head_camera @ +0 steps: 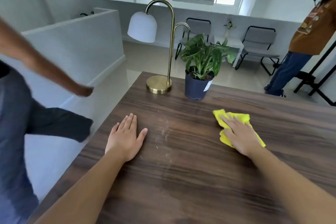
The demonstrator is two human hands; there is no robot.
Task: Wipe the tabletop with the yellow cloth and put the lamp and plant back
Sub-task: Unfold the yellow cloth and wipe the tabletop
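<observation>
tabletop [181,178]: dark wood, dusty streak mid
yellow cloth [234,117]: crumpled, long axis far-left to near-right
right hand [240,135]: flat on cloth, fingers [227,119] slightly spread
left hand [125,139]: flat, fingers [130,122] together, thumb out

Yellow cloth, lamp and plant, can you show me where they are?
yellow cloth [241,116], head view, on the far folded part.
lamp [159,84], head view, on its round gold base.
plant [196,86], head view, on its dark pot.

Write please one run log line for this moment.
right hand: flat on yellow cloth | left hand: flat on wooden tabletop | crumbs: between hands | gold lamp, potted plant: far edge
</observation>
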